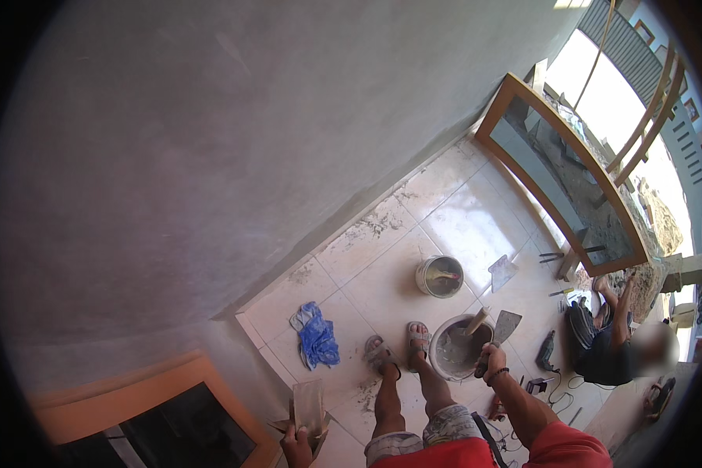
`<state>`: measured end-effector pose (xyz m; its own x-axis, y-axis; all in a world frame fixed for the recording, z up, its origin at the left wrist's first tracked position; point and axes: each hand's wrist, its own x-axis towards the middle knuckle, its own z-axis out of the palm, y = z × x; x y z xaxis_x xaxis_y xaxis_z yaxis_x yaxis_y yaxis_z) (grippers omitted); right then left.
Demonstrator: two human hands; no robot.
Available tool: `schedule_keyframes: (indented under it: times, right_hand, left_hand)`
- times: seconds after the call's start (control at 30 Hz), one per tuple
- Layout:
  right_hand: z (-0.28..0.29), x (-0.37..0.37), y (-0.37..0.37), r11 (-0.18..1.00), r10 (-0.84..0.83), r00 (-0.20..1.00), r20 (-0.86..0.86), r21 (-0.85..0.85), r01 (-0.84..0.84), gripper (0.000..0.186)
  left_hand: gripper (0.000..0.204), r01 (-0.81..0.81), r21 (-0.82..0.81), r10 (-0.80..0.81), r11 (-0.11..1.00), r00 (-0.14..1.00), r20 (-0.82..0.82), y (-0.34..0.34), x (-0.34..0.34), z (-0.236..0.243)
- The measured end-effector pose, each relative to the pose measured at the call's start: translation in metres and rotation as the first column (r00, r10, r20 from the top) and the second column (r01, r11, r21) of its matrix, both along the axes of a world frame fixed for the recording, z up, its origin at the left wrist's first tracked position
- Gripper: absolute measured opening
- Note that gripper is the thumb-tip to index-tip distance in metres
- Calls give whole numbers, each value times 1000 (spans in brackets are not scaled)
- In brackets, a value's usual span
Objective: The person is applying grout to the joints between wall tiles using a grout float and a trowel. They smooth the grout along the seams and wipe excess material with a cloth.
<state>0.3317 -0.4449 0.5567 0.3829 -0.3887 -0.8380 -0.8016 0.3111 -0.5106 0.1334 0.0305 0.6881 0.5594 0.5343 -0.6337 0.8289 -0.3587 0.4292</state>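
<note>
Right grip (pixel 489 364) closed round the handle of a scraper (pixel 508 327); blade points up and away, the hand overlapping the right rim of the bucket (pixel 434 352) in view; contact with the rim cannot be told. Bucket: round, pale, on the tiled floor (pixel 382 265) just right of the person's feet (pixel 418 337). Contents: grey, wet-looking mix (pixel 454 352), some of it smeared up the inner wall; depth cannot be read. A pale stick (pixel 477 321) stands tilted in the bucket, its upper end over the far rim. Second container: a smaller can (pixel 421 279), upright on the floor beyond the bucket and apart from it. In it, a slim tool (pixel 447 275) with a light shaft and a reddish patch leans across the mouth; its kind is unclear. Left grip (pixel 296 447), at the lower edge, closed on a flat, greyish rectangular plate (pixel 308 407), well left of the bucket. On the floor: crumpled blue sheeting (pixel 317 341) left of the feet; a flat grey blade (pixel 503 272) right of the can; a drill (pixel 547 352) right of the bucket, near a seated co-worker (pixel 604 355).
</note>
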Motion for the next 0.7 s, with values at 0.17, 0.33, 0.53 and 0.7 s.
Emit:
schedule_keyframes:
  times: [0.17, 0.33, 0.53, 0.7]
  right_hand:
    - [52, -84, -84, 989, -21, 988, -154, -151, -2, 16]
    - [71, -164, -159, 977, -105, 986, -127, -198, 79, 15]
    - [95, -255, -209, 927, -243, 968, -62, -308, 213, 9]
    - [142, -289, -213, 859, -490, 848, -200, -277, 431, 7]
  left_hand:
    - [40, 407, 116, -405, 906, 913, -42, 31, -11, 17]
    - [41, 225, 79, -236, 971, 949, 207, 25, 13, 46]
    - [39, 351, 24, -329, 936, 851, 409, 20, 56, 52]
    - [26, 331, 223, -387, 917, 876, 288, -13, 88, 89]
